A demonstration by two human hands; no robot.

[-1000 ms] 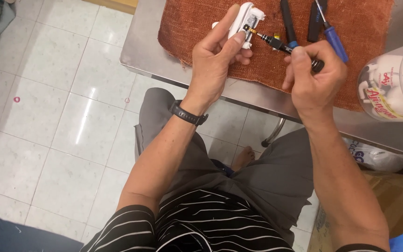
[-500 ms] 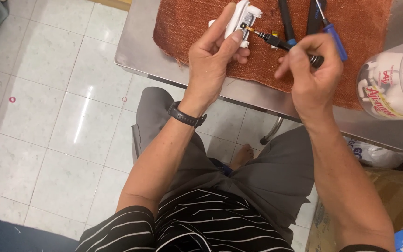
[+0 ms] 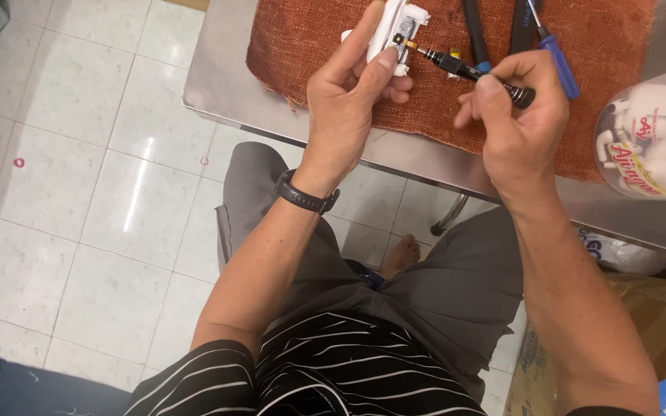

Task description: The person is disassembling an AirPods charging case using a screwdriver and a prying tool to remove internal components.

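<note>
Looking down from the head camera, the left hand (image 3: 348,92) is closed around a small white plastic device (image 3: 395,27), thumb pressed along its side to keep it steady just above the rust-orange woven cloth (image 3: 310,38) that covers the metal table (image 3: 217,85), while the right hand (image 3: 522,115) pinches a slim black precision screwdriver (image 3: 472,73) between thumb and fingers, its knurled handle under the fingertips and its tip set into the device's end. Lying on the coarse cloth beyond, within easy reach, are a blue-handled screwdriver (image 3: 556,62) and dark-handled tools (image 3: 475,35), and a clear plastic jar (image 3: 649,139) stands at the table's right edge.
</note>
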